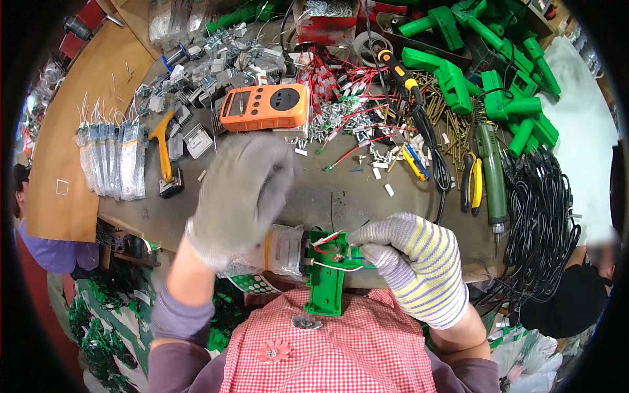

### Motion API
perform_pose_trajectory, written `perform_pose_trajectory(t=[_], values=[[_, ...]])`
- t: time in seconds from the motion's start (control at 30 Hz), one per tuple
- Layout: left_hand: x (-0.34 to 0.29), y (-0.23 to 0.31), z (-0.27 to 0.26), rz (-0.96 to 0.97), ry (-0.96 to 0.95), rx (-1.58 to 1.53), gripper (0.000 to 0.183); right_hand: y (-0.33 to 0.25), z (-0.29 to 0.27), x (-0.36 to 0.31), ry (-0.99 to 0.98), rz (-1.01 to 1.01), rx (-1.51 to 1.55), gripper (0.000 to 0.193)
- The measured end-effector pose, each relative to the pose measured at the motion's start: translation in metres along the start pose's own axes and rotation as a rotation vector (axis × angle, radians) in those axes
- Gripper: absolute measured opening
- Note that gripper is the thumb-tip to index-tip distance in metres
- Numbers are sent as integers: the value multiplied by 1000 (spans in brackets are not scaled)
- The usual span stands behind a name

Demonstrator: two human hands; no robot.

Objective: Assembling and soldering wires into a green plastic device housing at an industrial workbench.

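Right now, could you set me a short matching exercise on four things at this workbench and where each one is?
Things:
1. orange meter
2. green housing
3. black cables
4. yellow-handled pliers

Places:
A. piled at the bench's right end
B. held between the left hand and right hand
C. lying beside the green screwdriver
D. beyond the left hand, among small metal parts

Pairs: 1-D, 2-B, 3-A, 4-C
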State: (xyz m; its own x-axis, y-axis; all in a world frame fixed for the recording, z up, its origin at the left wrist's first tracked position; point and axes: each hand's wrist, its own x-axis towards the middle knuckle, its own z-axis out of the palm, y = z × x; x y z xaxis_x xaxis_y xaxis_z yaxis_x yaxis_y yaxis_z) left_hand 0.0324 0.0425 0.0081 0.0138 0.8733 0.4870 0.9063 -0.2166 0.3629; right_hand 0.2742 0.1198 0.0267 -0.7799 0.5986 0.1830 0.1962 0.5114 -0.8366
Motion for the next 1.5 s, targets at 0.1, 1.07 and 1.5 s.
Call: perform_pose_trajectory(t=[0.1, 1.07, 1.5], values=[[-20, 35, -5, -98, 82, -441, 7, -4, 8, 2, 33, -32, 19, 16], [-10, 52, -7, -196, -92, -517, 15, 15, 11, -6, 51, -264, 83, 54], [-10, 48, -11, -151, -343, -485, 11, 6, 7, -3, -99, -260, -85, 54]])
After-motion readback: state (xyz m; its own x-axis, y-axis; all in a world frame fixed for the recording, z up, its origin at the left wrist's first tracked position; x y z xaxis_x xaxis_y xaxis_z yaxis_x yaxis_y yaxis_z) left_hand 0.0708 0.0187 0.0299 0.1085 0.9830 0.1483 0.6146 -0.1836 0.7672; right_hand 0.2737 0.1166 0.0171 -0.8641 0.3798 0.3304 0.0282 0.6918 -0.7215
